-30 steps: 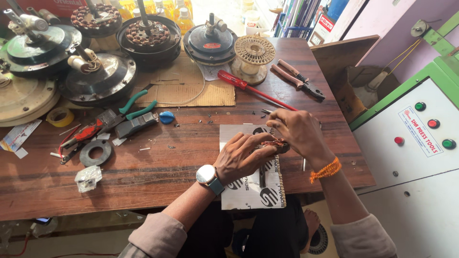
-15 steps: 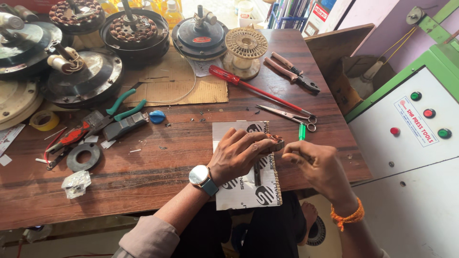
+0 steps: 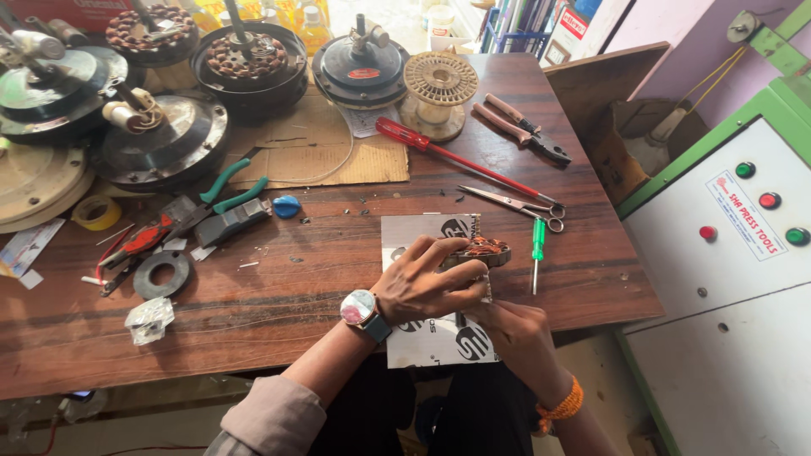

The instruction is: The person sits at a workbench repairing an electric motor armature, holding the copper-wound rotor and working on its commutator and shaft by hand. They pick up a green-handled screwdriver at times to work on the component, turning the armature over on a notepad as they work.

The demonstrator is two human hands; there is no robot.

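Note:
My left hand (image 3: 420, 285), with a watch on the wrist, grips a small wound stator (image 3: 483, 251) with copper coils over a white printed sheet (image 3: 420, 230) near the table's front edge. My right hand (image 3: 517, 335), with an orange band at the wrist, sits just below it. Its curled fingers reach up under the stator, and the left hand hides what they pinch. A small green-handled screwdriver (image 3: 537, 247) lies on the table just right of the stator, touched by neither hand.
Scissors (image 3: 514, 201), a red screwdriver (image 3: 439, 151) and pliers (image 3: 521, 128) lie behind the hands. A wire spool (image 3: 438, 83) and several fan motors (image 3: 167, 139) fill the back. Green pliers (image 3: 230, 187) and a tape roll (image 3: 96, 212) are at left. A green-framed control cabinet (image 3: 735, 228) stands right of the table.
My right hand held the green screwdriver half a second ago; the screwdriver now lies on the table and the hand has drawn back under my left hand. The left hand still holds the stator.

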